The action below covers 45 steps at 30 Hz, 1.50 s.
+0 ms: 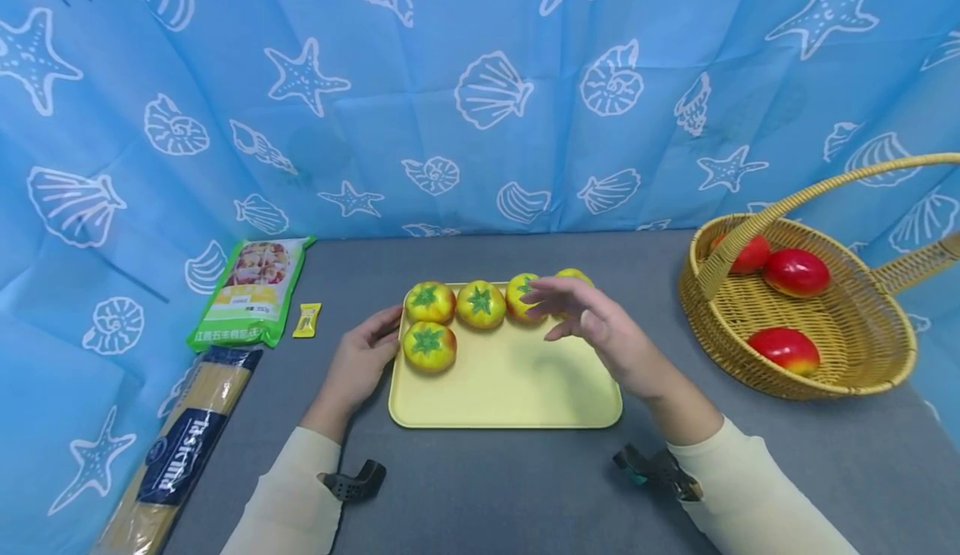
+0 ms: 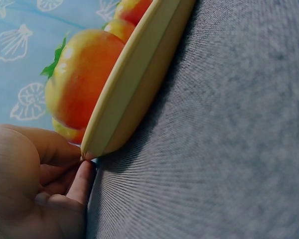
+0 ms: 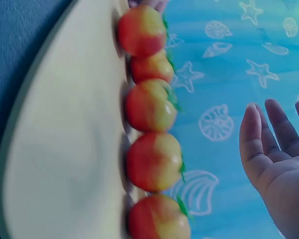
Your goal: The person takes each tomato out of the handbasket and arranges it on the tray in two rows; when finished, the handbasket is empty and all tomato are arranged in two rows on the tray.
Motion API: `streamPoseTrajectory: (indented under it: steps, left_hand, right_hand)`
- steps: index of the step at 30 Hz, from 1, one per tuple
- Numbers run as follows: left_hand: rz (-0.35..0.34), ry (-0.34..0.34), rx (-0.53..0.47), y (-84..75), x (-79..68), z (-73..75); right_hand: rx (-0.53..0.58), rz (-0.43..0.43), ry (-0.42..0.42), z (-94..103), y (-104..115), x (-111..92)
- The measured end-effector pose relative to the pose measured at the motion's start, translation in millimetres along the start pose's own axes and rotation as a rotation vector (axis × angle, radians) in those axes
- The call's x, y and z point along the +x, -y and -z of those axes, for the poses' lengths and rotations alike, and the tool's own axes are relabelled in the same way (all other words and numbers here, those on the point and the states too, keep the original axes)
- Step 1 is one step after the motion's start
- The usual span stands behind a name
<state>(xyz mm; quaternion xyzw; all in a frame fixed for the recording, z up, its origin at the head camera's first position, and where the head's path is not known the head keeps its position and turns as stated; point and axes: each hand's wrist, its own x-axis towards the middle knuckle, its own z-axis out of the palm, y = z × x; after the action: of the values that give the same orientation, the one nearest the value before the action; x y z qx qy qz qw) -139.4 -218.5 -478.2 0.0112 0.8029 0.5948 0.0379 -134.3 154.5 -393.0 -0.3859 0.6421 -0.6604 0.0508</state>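
A pale yellow tray (image 1: 517, 384) lies on the grey tabletop, bearing several yellow-red tomatoes (image 1: 480, 305) with green leafy tops. Most stand in a row along its far edge; one tomato (image 1: 430, 347) sits in front of the leftmost. My left hand (image 1: 362, 365) pinches the tray's rim at the left side, thumb and fingertips meeting there in the left wrist view. Above the tray's right part, my right hand (image 1: 600, 330) hovers with fingers spread and relaxed, holding nothing. It partly covers the rightmost tomato (image 1: 573, 274) in the head view.
On the right stands a wicker basket (image 1: 701, 322) with a tall handle and three red fruits (image 1: 797, 272) inside. To the left lie a green food bag (image 1: 251, 288), a small yellow packet (image 1: 307, 320) and a pack of noodles (image 1: 180, 455). A blue curtain (image 1: 420, 80) hangs behind.
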Motion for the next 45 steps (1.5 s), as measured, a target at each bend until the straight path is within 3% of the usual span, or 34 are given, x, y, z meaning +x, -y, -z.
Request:
streamPoseTrajectory:
  steps: [5,18,30,38,45]
  left_hand:
    - [0.003,0.001,-0.008,1.6,0.0,-0.1]
    - [-0.034,-0.002,-0.025,3.7,1.1,0.4]
    - [-0.016,-0.006,-0.001,3.5,1.1,-0.8]
    - [-0.009,0.000,-0.006,2.3,1.0,-0.5]
    - [0.004,-0.008,0.006,2.5,1.5,-1.1]
  right_hand:
    - [0.028,0.032,-0.009,14.7,11.9,-8.5]
    - [0.197,0.248,-0.002,51.4,41.2,-21.2]
    - [0.315,0.390,-0.060,75.8,67.7,-32.9]
    - [0.333,0.392,-0.080,93.9,77.5,-45.9]
    - [0.313,0.384,-0.169,107.9,86.3,-58.7]
